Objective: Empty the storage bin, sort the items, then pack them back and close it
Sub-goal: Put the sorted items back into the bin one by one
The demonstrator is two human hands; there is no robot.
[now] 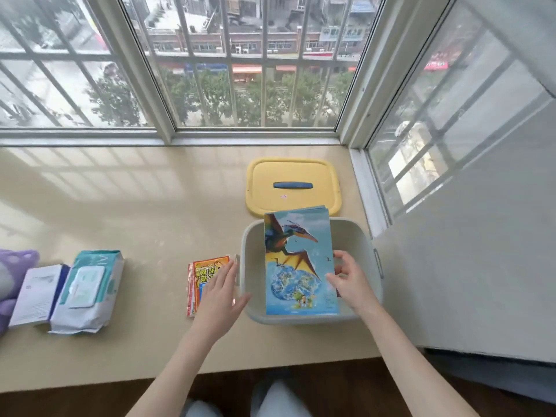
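A pale grey storage bin (371, 260) stands open on the beige sill near the right wall. My right hand (349, 281) grips the right edge of a blue dinosaur book (296, 260), which stands tilted in the bin and rises above its rim. The fingers of my left hand (221, 291) are straight, hovering just left of the bin over an orange packet (207, 267). The bin's yellow lid (293, 183), with a blue handle, lies flat behind the bin.
At the left lie a pack of wet wipes (88, 291), a white and blue box (37, 293) and a purple plush thing (12, 266) at the frame's edge. Window frames run behind the sill and along the right. The sill's front edge (90, 383) drops to a dark floor.
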